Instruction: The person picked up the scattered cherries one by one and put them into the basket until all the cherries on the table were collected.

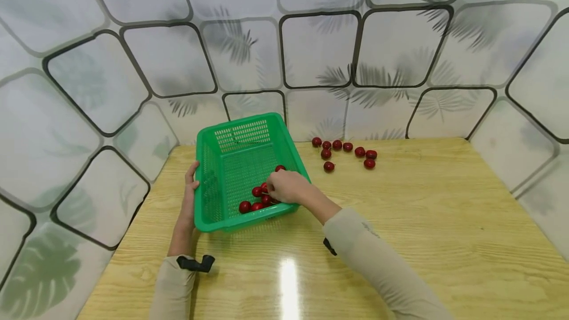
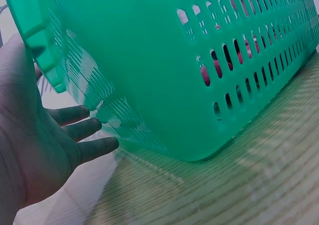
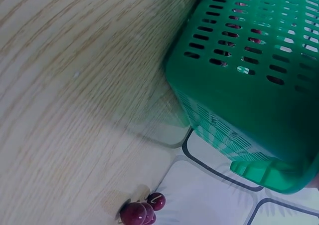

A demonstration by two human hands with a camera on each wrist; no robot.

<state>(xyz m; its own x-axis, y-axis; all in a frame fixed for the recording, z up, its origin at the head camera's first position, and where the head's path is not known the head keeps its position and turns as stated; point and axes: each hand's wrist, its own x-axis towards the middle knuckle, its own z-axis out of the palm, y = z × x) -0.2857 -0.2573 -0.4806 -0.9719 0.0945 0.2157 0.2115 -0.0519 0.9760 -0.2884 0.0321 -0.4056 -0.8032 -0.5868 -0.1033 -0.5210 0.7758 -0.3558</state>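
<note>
A green plastic basket (image 1: 209, 226) with slotted walls stands on the wooden table, turned a little askew. Several dark red cherries (image 1: 245, 207) lie in its near right part; some show through the slots in both wrist views. My left hand (image 1: 190, 196) is at the basket's left side. In the left wrist view its fingers (image 2: 97, 149) reach out straight against the outer wall, below the rim. My right hand (image 1: 289, 186) reaches over the right rim into the basket, fingers bent down among the cherries. Its fingertips are hidden, so whether they pinch a cherry is unclear.
More cherries (image 1: 337, 145) lie loose on the table (image 1: 422, 221) to the right of the basket, towards the back; a few of them (image 3: 133, 213) appear in the right wrist view. A patterned wall covering (image 1: 320, 53) closes off the table's back and sides.
</note>
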